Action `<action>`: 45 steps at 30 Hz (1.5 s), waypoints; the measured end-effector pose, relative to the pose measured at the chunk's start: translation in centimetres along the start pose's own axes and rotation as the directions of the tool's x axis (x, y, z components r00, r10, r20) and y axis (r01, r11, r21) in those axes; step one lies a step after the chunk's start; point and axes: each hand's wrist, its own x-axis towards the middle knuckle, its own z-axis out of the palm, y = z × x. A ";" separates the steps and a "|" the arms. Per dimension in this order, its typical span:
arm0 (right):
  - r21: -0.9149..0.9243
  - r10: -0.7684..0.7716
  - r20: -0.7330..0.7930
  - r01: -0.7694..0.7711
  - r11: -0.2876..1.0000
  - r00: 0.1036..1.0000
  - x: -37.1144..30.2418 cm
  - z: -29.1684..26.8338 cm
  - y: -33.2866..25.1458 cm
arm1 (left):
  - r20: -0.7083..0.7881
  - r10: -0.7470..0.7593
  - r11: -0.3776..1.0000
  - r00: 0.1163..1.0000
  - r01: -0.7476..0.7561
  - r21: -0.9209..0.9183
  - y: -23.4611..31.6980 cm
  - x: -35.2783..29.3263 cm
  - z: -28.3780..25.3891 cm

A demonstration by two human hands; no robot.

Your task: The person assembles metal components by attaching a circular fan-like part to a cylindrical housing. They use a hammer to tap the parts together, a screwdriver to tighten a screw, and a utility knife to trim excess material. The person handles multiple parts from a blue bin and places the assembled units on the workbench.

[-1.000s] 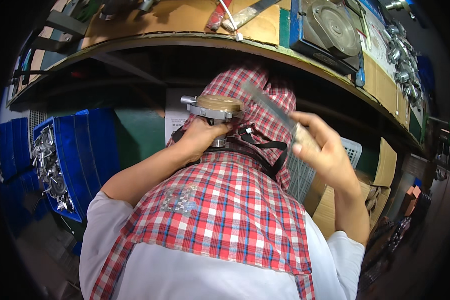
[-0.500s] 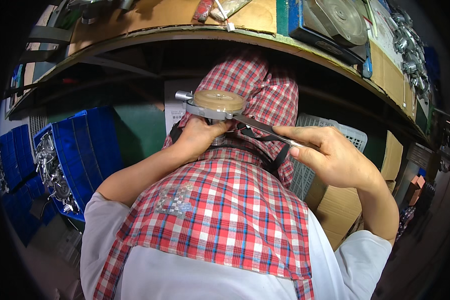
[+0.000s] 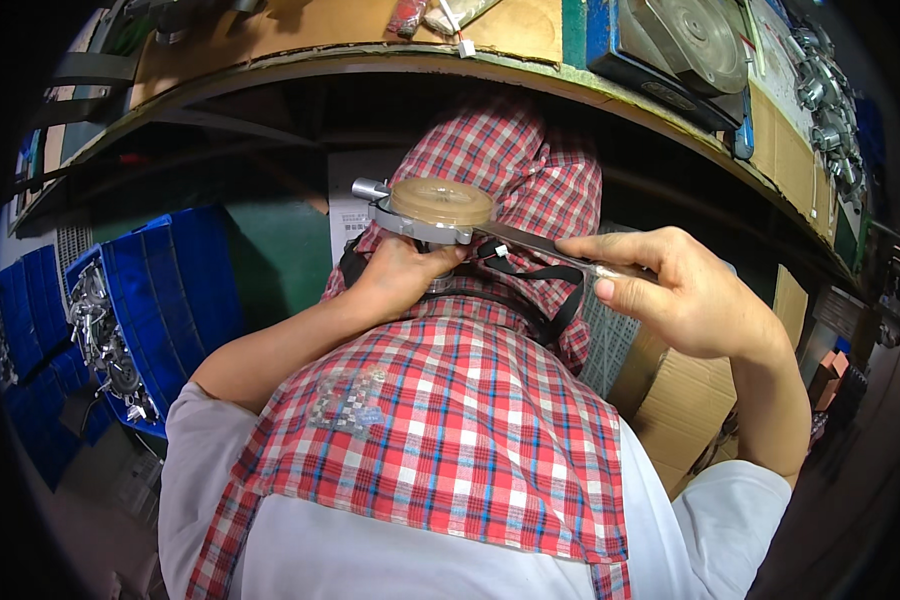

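Note:
My left hand (image 3: 398, 280) is closed around the underside of a round grey metal housing (image 3: 425, 229), held level above my lap. A thick tan disc (image 3: 440, 202) sits on the housing, and a short silver tube (image 3: 370, 188) sticks out at its left. In my right hand (image 3: 688, 292) is a flat, dark metal file (image 3: 522, 238), with thumb and fingers pinched along it. The file's far end meets the housing's right rim. Below the file, a small white connector (image 3: 501, 251) shows beside a black strap (image 3: 555, 272).
A workbench edge (image 3: 370, 72) curves across the front. On the bench, a blue-sided machine (image 3: 660, 60) stands near several metal parts (image 3: 832, 140). Blue crates (image 3: 185, 300) holding metal parts stand at left. Cardboard (image 3: 685, 405) and a pale plastic basket (image 3: 610, 345) are at right.
My right hand and the file have shifted a little to the right along the housing's rim. The white connector has come into sight. My left hand still holds the housing in nearly the same place.

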 end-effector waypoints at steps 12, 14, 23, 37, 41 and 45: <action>0.080 -0.226 -0.360 0.271 0.959 0.905 0.2 7.5 3.6 | -0.120 0.087 0.933 0.989 -0.124 -0.338 -1.1 0.6 1.2; 0.081 -0.197 -0.361 0.242 0.967 0.911 -0.1 7.8 3.3 | -0.114 0.072 0.931 0.991 -0.107 -0.348 -1.1 0.7 1.2; 0.055 -0.177 -0.362 0.210 0.976 0.915 -0.2 8.2 3.0 | -0.097 0.032 0.922 0.995 -0.067 -0.382 -1.6 0.8 1.2; -0.273 -0.405 -0.593 0.300 0.914 0.696 1.0 -0.7 -1.8 | -0.036 0.039 0.933 0.999 -0.050 -0.356 -1.8 -0.2 0.7; -0.520 -0.496 -0.799 0.022 0.854 0.340 10.6 -2.2 -1.6 | -0.045 0.105 0.922 0.993 -0.114 -0.370 -0.2 0.2 1.0; -0.613 -0.619 -0.779 -0.330 0.718 0.101 15.9 -0.7 -2.0 | 0.025 0.060 0.910 0.998 -0.044 -0.413 0.4 0.9 1.6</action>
